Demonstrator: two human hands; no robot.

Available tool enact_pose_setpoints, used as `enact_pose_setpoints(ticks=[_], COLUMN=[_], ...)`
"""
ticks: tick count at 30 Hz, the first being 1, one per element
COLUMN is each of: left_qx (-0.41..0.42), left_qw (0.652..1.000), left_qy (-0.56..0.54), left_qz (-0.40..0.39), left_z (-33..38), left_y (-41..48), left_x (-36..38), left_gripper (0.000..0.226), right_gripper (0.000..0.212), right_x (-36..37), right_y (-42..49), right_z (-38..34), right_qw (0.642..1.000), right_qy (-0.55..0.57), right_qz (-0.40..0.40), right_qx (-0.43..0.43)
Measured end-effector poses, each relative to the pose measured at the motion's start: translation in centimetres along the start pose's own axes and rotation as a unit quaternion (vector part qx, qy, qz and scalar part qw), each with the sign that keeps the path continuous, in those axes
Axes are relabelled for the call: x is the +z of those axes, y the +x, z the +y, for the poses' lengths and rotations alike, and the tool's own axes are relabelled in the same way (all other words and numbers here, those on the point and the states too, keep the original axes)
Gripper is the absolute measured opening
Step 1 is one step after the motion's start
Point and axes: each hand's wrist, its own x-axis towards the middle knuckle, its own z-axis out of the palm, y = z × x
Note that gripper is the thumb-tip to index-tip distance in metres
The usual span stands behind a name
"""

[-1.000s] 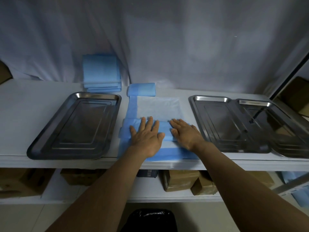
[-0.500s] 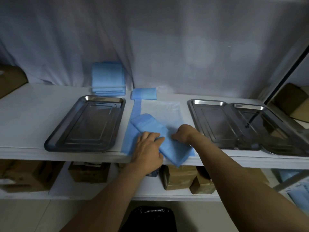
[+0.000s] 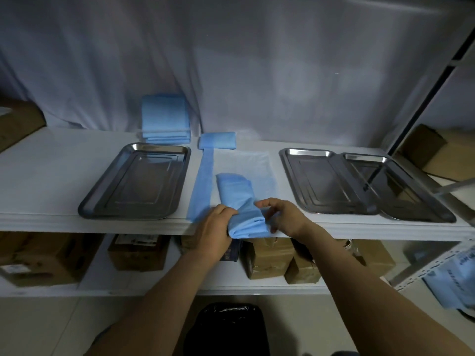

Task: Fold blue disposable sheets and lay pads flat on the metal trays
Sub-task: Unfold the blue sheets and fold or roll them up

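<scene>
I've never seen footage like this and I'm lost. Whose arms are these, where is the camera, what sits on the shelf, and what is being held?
No machine: a person wears a head camera that looks down at their bare hands. The left hand and right hand both grip a folded blue sheet over a flat pad on the white shelf. One metal tray sits left, two trays right; a stack of blue sheets and a small folded sheet lie behind.
</scene>
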Motion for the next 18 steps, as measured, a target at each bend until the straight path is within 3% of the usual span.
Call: enact_pose_setpoints(ticks=[2, 4, 7, 9, 11, 13, 18], left_qx=[0.000, 0.007, -0.016, -0.059, -0.100, -0.130, -0.183], left_qw=[1.000, 0.999, 0.998, 0.993, 0.987, 0.986, 0.982], left_qy=[-0.025, -0.029, -0.047, -0.093, -0.117, -0.089, 0.004], left_qz=[-0.003, -0.010, -0.027, -0.036, -0.043, -0.047, -0.051], left_z=[0.0, -0.2, -0.6, -0.8, -0.8, -0.6, 0.5], left_y=[0.5, 1.1, 2.2, 3.3, 4.3, 5.5, 8.1], left_x=[-0.2, -0.4, -0.9, -1.2, -1.4, -1.4, -1.2], left_gripper=[0.033, 0.021, 0.006, 0.020, 0.035, 0.035, 0.040], right_gripper=[0.064, 0.082, 0.054, 0.026, 0.033, 0.046, 0.052], right_x=[0.5, 1.0, 1.5, 1.5, 1.4, 1.3, 1.7], right_y=[0.3, 0.3, 0.7, 1.1, 1.7, 2.7, 5.4], right_z=[0.6, 0.3, -0.2, -0.7, -1.1, -1.6, -2.2], right_qw=[0.990, 0.980, 0.967, 0.973, 0.979, 0.977, 0.973], right_qy=[-0.135, -0.187, -0.235, -0.213, -0.189, -0.205, -0.197], right_qz=[0.001, 0.014, 0.059, 0.066, 0.059, 0.059, 0.093], right_qx=[-0.046, -0.065, -0.077, -0.060, -0.036, -0.011, 0.077])
